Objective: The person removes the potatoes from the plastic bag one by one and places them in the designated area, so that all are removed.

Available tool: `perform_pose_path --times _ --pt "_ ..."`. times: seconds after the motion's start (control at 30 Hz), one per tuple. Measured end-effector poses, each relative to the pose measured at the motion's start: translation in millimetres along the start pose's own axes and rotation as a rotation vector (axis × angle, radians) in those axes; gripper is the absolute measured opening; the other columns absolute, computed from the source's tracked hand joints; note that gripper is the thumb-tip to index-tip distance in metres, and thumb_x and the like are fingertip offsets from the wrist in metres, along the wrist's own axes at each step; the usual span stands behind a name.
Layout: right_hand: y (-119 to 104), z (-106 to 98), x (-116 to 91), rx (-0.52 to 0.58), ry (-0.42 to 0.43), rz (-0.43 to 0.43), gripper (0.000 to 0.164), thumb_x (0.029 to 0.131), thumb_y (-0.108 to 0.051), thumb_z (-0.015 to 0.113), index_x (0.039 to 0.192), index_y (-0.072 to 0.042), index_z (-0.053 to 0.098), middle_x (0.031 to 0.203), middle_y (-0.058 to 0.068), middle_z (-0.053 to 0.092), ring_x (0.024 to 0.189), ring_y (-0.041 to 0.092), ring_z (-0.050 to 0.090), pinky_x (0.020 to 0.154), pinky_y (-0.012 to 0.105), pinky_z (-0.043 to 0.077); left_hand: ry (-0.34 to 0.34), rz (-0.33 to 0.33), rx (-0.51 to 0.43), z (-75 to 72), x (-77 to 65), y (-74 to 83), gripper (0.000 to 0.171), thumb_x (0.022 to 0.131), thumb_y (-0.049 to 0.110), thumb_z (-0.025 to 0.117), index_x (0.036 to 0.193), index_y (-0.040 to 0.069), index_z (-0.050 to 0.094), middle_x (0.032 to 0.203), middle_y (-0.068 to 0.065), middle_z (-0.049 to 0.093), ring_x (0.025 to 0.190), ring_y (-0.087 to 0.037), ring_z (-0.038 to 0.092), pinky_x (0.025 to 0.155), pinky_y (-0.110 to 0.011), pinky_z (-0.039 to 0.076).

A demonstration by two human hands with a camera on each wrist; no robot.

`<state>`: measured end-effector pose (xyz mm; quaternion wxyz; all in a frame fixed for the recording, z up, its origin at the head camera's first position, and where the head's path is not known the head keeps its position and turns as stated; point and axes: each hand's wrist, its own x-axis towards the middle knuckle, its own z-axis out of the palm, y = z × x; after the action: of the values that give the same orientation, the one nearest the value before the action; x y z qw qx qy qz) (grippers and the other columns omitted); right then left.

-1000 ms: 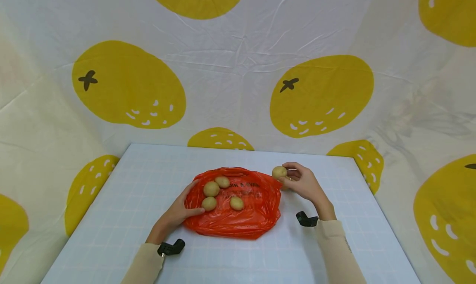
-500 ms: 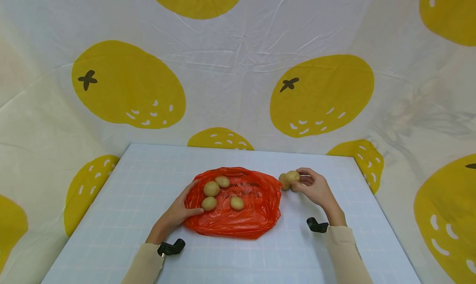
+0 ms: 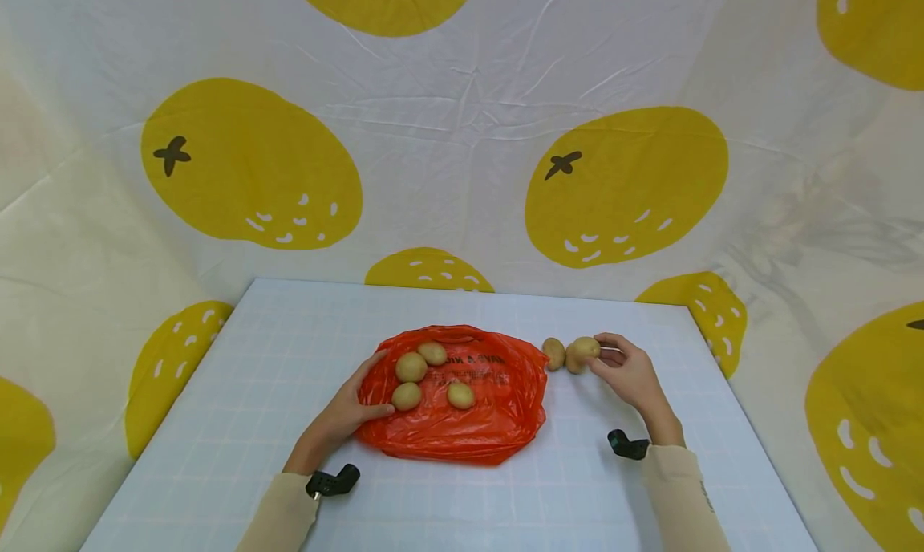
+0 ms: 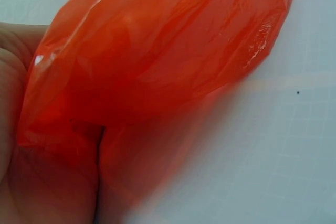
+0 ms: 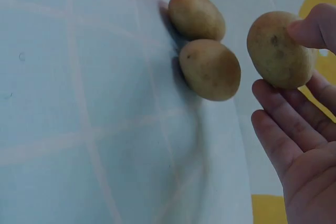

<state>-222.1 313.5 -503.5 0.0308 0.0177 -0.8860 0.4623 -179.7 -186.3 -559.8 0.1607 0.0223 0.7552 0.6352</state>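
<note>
A red plastic bag point(image 3: 498, 411) lies spread open on the table, with several potatoes point(image 3: 411, 367) inside it. My left hand point(image 3: 345, 401) holds the bag's left side, thumb over the rim by the potatoes; in the left wrist view the red film covers much of the palm. Right of the bag, my right hand point(image 3: 631, 378) pinches a potato point(image 5: 278, 50) between thumb and fingertips, raised above the table. Two more potatoes lie on the table there, one potato point(image 3: 553, 354) close to the bag's edge and another potato point(image 5: 210, 70) beside it, partly behind the held one.
The table point(image 3: 303, 311) has a pale checked cover. A white cloth backdrop point(image 3: 440, 175) with large yellow fruit prints rises behind and at both sides. Each wrist wears a black camera, such as the left wrist camera point(image 3: 334, 480).
My right hand has moved right, away from the bag, carrying the held potato and uncovering the two potatoes on the table. The left hand and bag have stayed put.
</note>
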Motion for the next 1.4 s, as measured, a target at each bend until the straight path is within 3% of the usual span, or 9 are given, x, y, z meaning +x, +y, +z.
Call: perform_pose_path --times 0.2,0.47,0.77,0.97,1.2,1.4 --pt "6.4 -4.0 0.0 0.043 0.016 0.032 0.054 0.091 -0.023 0.079 0.136 0.0 0.058 0.133 0.028 0.063 0.117 0.039 0.067 0.081 0.007 0.051 0.01 -0.011 0.013 0.6 -1.4 2.7 0.099 0.084 0.021 0.085 0.161 0.037 0.025 0.171 -0.007 0.017 0.155 -0.038 0.018 0.118 -0.06 0.037" --pt "17.8 -7.4 1.8 0.016 0.032 0.077 0.057 0.092 -0.028 0.079 0.138 -0.001 0.057 0.136 0.027 0.061 0.116 0.032 0.067 0.08 0.007 0.051 0.005 -0.013 0.005 1.2 -2.4 5.1 0.099 0.084 0.021 0.085 0.161 0.037 0.026 0.171 -0.006 0.016 0.155 -0.037 0.018 0.12 -0.061 0.033" --pt "26.5 -12.2 1.6 0.014 0.024 0.106 0.058 0.095 -0.033 0.075 0.141 -0.003 0.054 0.14 0.025 0.058 0.124 0.038 0.061 0.082 0.004 0.047 -0.003 -0.002 -0.003 1.1 -3.3 6.2 0.099 0.085 0.02 0.084 0.162 0.035 0.025 0.171 -0.006 0.017 0.155 -0.036 0.018 0.121 -0.06 0.033" --pt "27.1 -12.9 1.5 0.011 0.038 0.113 0.06 0.094 -0.035 0.076 0.141 -0.004 0.055 0.139 0.024 0.059 0.119 0.031 0.064 0.081 0.004 0.048 0.003 -0.012 -0.003 1.5 -2.7 4.1 0.1 0.084 0.02 0.085 0.162 0.036 0.025 0.171 -0.006 0.017 0.155 -0.037 0.018 0.119 -0.059 0.036" --pt "31.2 -15.7 1.9 0.002 0.062 0.139 0.061 0.094 -0.035 0.076 0.141 -0.003 0.055 0.139 0.025 0.06 0.122 0.036 0.064 0.079 0.004 0.047 -0.008 0.042 -0.003 -0.2 -2.2 1.4 0.1 0.084 0.014 0.084 0.163 0.031 0.025 0.172 -0.009 0.014 0.157 -0.037 0.015 0.124 -0.063 0.021" --pt "34.7 -15.8 1.8 -0.047 0.03 0.18 0.061 0.095 -0.038 0.074 0.142 -0.004 0.054 0.141 0.025 0.059 0.126 0.039 0.062 0.084 0.012 0.052 -0.013 0.039 -0.015 -0.5 -1.6 1.4 0.099 0.085 0.013 0.083 0.163 0.031 0.025 0.172 -0.009 0.013 0.157 -0.038 0.013 0.124 -0.065 0.019"
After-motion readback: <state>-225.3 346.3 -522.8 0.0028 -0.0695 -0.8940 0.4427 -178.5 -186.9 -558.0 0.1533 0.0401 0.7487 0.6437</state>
